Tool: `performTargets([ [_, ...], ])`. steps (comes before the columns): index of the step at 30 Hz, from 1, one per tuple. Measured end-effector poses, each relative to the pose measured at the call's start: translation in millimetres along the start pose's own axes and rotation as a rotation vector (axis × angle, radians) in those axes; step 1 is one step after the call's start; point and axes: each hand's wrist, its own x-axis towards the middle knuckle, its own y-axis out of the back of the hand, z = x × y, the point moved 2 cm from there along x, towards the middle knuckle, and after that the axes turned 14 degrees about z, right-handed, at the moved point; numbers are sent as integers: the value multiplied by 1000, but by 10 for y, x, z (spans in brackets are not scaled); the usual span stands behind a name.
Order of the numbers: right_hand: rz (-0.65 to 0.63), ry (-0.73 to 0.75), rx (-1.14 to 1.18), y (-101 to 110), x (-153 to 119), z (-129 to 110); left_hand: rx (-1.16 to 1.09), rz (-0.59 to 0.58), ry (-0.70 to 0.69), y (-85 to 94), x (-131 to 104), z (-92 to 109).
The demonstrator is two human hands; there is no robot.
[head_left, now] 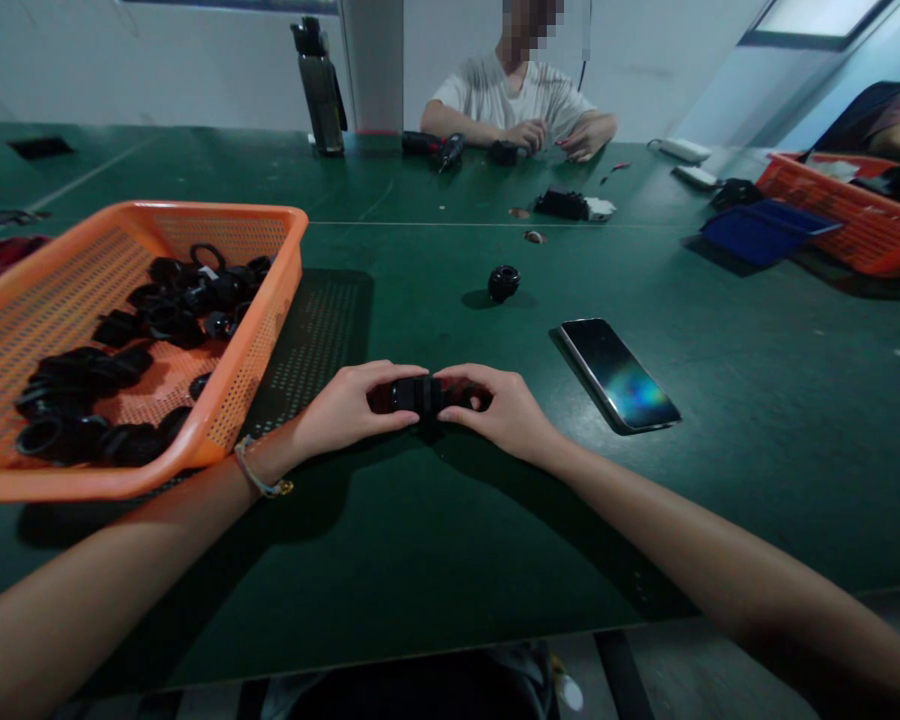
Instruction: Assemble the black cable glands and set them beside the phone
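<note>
While a perforated orange plastic basket (270, 325) crowds the left side of the green desk (457, 560), its near right corner sits close by the left wrist, and the left forearm passes just in front of it. A flat dark-screened phone (621, 376) lies beyond the right forearm, and a small rounded black ribbed piece (503, 283) stands alone past the hands. Along the far edge are a tall dark translucent bottle (321, 95), a black-and-red power tool (421, 143) and a person in a white shirt (487, 95); to the far right, a dark blue plastic tray (765, 232) sits by a red-orange slatted basket (855, 222). The desk is smooth with a dull sheen, the orange basket's walls are a fine grid of holes, and the glossy black ring-shaped and tubular parts (172, 310) inside it lie in a loose heap. Between the two hands is a short black cylindrical part with a raised band (422, 396). The left hand (337, 405) pinches its left end and the right hand (521, 410) its right end, thumbs nearer the body, fingers parted only by its thickness; whether it touches the desk I cannot tell.
</note>
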Motion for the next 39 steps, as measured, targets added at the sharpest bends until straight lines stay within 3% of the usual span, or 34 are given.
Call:
performTargets([
  [39,-4,-17,-36,-3,16,-17,-6,-1,-12,-3,-5,-9],
])
